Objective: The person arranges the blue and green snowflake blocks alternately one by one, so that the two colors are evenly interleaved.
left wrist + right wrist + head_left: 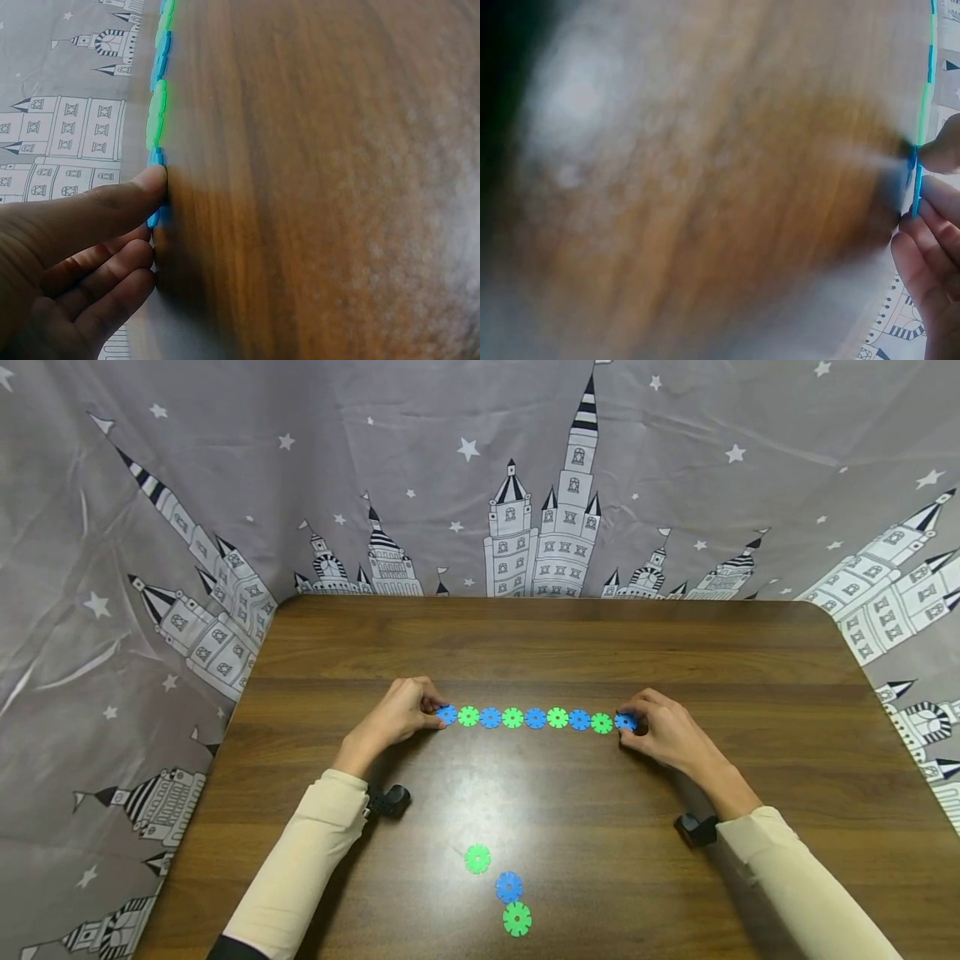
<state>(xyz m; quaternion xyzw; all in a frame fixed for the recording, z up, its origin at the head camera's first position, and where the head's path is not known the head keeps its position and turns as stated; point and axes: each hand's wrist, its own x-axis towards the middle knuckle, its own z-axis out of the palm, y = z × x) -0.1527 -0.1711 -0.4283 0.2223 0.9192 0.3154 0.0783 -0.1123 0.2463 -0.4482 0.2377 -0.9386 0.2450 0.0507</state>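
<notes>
A straight row of notched plastic discs, blue and green by turns, runs across the middle of the table in the head view; a green disc (512, 717) lies near its centre. My left hand (405, 710) pinches the blue disc (446, 715) at the left end, thumb on the near side, as the left wrist view also shows with that blue disc (155, 217). At the other end, my right hand (663, 727) grips the last blue disc (626, 722) between thumb and fingers. Whether the discs interlock or only touch is too small to tell.
Nearer the front of the wooden table (600, 860) lie three loose discs: an upper green disc (477, 859), a blue disc (508, 887) and a lower green disc (517, 919) close against the blue one. A grey castle-print cloth (420, 435) hangs behind the table.
</notes>
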